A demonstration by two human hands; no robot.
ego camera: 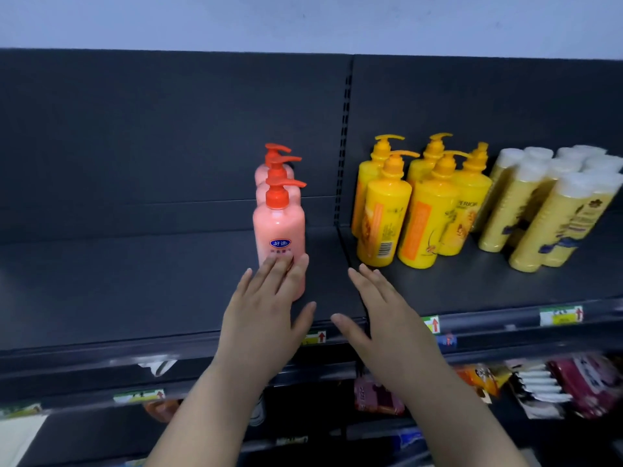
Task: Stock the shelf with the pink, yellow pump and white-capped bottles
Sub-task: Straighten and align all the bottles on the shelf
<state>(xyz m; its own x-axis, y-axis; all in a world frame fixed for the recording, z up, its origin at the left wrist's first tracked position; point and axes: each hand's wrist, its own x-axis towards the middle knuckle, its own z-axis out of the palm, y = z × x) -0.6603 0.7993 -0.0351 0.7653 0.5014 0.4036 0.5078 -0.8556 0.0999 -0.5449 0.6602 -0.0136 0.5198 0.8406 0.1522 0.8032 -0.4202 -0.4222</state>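
Head view: three pink bottles (277, 192) stand upright in single file on the shelf (135, 281), the file running toward 12 o'clock. Left hand (266, 311) is flat and wide, fingers straight, fingertips against the lower front of the front pink bottle (279, 230), gripping nothing. That bottle lies at 12 o'clock from the left hand, long axis vertical. Right hand (381, 308) is likewise spread and empty above bare shelf, apart from the bottle at its 10 o'clock. Yellow pump bottles (421, 203) cluster at its 1 o'clock, white-capped bottles (546, 203) at 2 o'clock. Judgement: left hand is nearer; any push should run low and straight toward 12 o'clock, lest the bottle tip
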